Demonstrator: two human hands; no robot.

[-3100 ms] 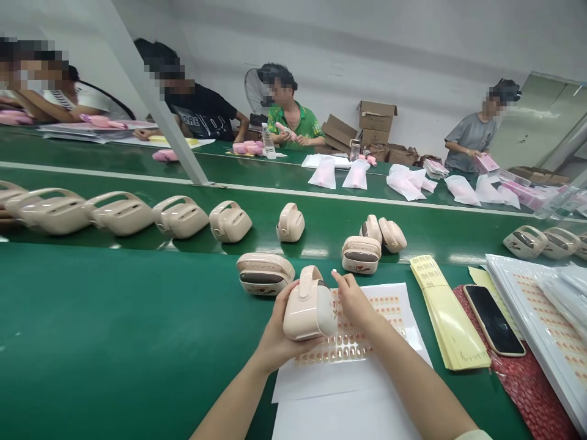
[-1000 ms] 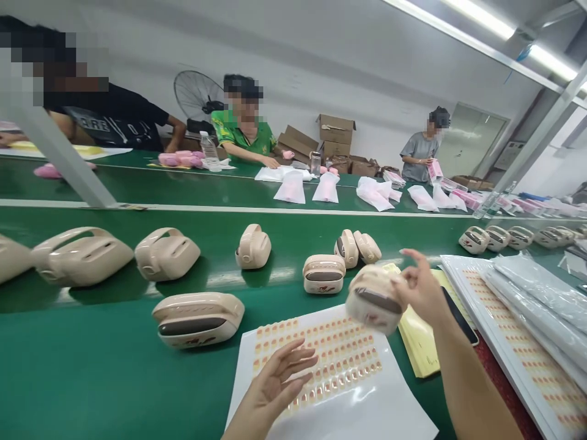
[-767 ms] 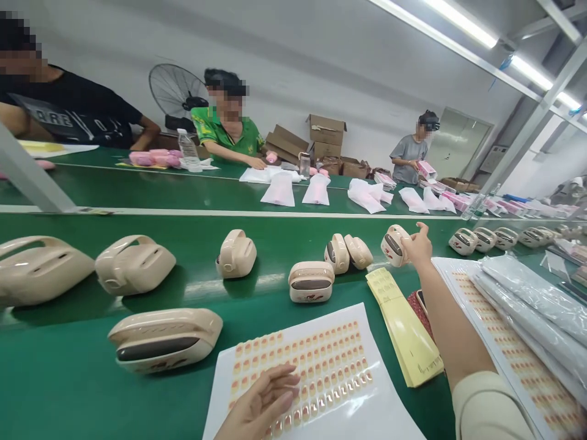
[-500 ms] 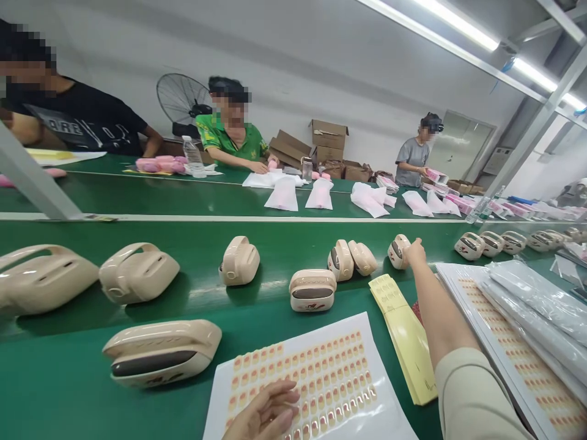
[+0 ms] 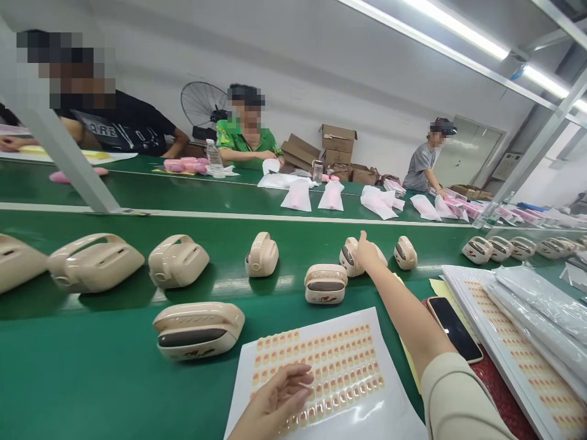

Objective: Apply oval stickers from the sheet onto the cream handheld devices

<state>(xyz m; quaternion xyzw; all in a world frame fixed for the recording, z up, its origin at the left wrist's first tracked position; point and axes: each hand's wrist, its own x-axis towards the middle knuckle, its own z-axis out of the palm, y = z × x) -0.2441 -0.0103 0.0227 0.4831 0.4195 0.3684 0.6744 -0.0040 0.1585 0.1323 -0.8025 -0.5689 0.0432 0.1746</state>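
Observation:
My right hand (image 5: 368, 255) reaches across the green belt (image 5: 114, 373) onto a pair of beige handled cases (image 5: 348, 256). Its fingers curl round the right one of the two, which it mostly hides. Just to the right, another beige case (image 5: 406, 252) stands alone on the belt. My left hand (image 5: 279, 400) lies on a white sheet of small orange stickers (image 5: 330, 360) near me, its fingers loosely spread and one tip on a sticker. Two more beige cases with dark windows lie nearby, one (image 5: 197, 330) left of the sheet and one (image 5: 325, 284) beyond it.
Beige cases line the moving belt at the left (image 5: 96, 263) and far right (image 5: 477, 249). A phone (image 5: 454, 327) lies on a red mat beside stacked sticker sheets (image 5: 518, 318). Across the far belt several people handle pink items and white bags (image 5: 298, 195).
My right hand carried the stickered case from my left hand out to the belt, set it down at the right, then moved left onto the pair. My left hand dropped onto the sticker sheet.

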